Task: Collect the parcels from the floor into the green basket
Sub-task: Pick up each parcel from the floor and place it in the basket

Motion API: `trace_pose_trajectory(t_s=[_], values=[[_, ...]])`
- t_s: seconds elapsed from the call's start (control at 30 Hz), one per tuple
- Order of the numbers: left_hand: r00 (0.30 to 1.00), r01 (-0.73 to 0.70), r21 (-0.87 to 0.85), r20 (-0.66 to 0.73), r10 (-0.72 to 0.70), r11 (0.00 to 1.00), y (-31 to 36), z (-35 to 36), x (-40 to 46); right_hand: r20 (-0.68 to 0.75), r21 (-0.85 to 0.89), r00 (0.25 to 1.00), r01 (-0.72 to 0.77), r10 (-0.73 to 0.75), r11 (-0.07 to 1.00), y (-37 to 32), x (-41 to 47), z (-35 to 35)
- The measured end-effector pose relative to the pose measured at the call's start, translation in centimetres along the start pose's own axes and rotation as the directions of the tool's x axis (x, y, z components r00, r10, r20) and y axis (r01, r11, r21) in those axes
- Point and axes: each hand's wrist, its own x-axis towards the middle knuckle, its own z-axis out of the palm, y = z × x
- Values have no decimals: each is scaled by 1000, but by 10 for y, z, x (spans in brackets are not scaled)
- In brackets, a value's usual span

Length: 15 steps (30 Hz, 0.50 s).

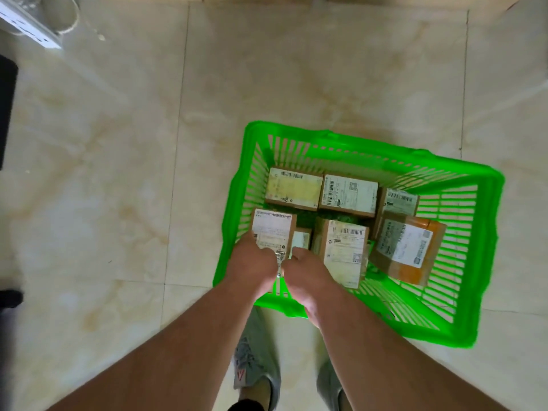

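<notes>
At lower centre, the left hand (252,262) and right hand (308,277) grip a labelled brown cardboard parcel (272,229) inside the green slatted plastic basket (462,226), fingers curled around it; no parcels show on the visible floor.

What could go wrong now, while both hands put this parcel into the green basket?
1. The parcel held by the left hand and right hand sits at the green basket near wall; it may catch on the rim and tip out.
2. The orange-taped parcel already lies tilted on others; a bump could shift it.
3. The small parcel beneath may get pinched.
</notes>
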Motion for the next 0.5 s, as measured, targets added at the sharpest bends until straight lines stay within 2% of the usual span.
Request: trace_pose_trajectory(t_s=[0.13, 0.27, 0.37, 0.5], values=[[998, 41, 63, -47, -38, 997, 1, 6, 15, 9, 15, 999, 42, -42, 999, 4, 18, 2], [999, 7, 61, -38, -5, 998, 7, 9, 15, 4, 62, 999, 47, -47, 997, 4, 10, -7], [997, -66, 65, -39, 69, 996, 22, 5, 12, -37, 168, 997, 70, -64, 983, 0, 1, -19], [959, -253, 276, -54, 278, 927, 66, -14, 2, -59, 403, 992, 123, -108, 907, -16, -8, -30]])
